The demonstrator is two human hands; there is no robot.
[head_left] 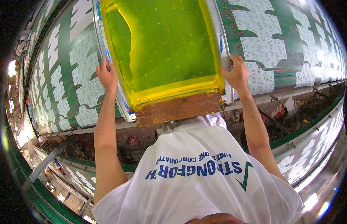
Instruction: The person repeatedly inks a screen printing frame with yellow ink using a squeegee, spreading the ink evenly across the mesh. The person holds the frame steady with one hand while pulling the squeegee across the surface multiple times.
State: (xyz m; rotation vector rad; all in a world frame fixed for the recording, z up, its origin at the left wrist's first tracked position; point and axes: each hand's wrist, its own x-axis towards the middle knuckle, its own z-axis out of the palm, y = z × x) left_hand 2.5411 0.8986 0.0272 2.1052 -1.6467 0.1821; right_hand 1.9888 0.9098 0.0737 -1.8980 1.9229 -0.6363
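A screen printing frame [166, 48] with yellow-green mesh and metal side rails lies in front of me, its far end cut off by the upper edge of view. Bright yellow ink runs along its near edge and in a wavy streak at the left. A wooden strip [181, 108] stained with ink closes its near end. My left hand [107, 77] is closed at the left rail, index finger and thumb against it. On the right rail, my right hand [237, 74] grips with the thumb on the inner side and fingers curled outside, partly hidden.
Under the frame runs a long green printing table [285, 56]. Pale cut fabric pieces [261, 48] with small printed motifs lie in rows on both sides. A metal rail [308, 89] edges the table near me. Behind me is another table [311, 149] with similar pieces, across a littered gap.
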